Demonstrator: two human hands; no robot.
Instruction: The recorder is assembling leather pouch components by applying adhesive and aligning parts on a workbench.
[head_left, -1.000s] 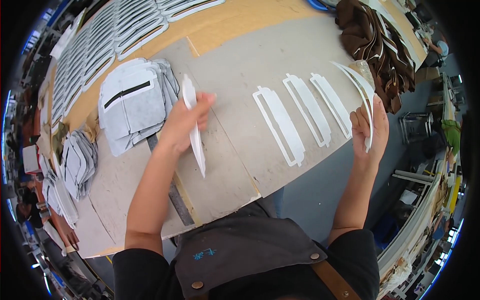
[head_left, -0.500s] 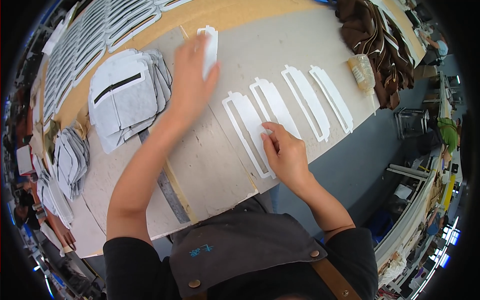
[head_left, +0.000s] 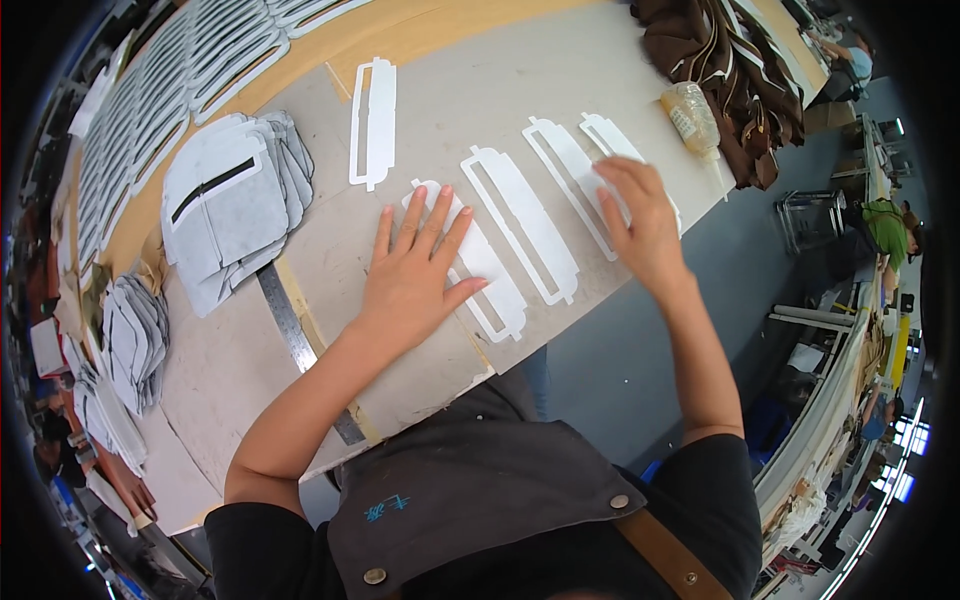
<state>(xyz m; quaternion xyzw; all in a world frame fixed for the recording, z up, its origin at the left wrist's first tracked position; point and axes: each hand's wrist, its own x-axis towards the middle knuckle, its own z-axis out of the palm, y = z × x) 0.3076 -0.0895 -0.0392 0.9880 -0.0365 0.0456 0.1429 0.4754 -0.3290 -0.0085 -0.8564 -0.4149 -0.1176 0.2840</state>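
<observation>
Several white, thin cut-out strips with a long slot along one side lie spread on the grey table. My left hand (head_left: pixel 415 270) rests flat, fingers apart, on one slotted strip (head_left: pixel 495 285). Just right of it lies another strip (head_left: pixel 520 220), with nothing on it. My right hand (head_left: pixel 645 220) is over the rightmost strip (head_left: pixel 605 135), its fingers bent and apart from the thumb, hiding that strip's middle. Between them is one more strip (head_left: pixel 562 165), close to the right fingertips. A separate strip (head_left: pixel 377 125) lies farther off, beyond my left hand.
To the left sits a pile of grey-white panels (head_left: pixel 215 215), with a smaller stack (head_left: pixel 135 340) nearer the edge. A metal ruler (head_left: pixel 285 315) is set along the table (head_left: pixel 400 385). At far right are a bottle with yellowish contents (head_left: pixel 690 115) and brown fabric (head_left: pixel 720 70).
My left hand has left the far strip and come nearer, onto the strip my right hand was touching. My right hand has moved right and away, to the rightmost strip.
</observation>
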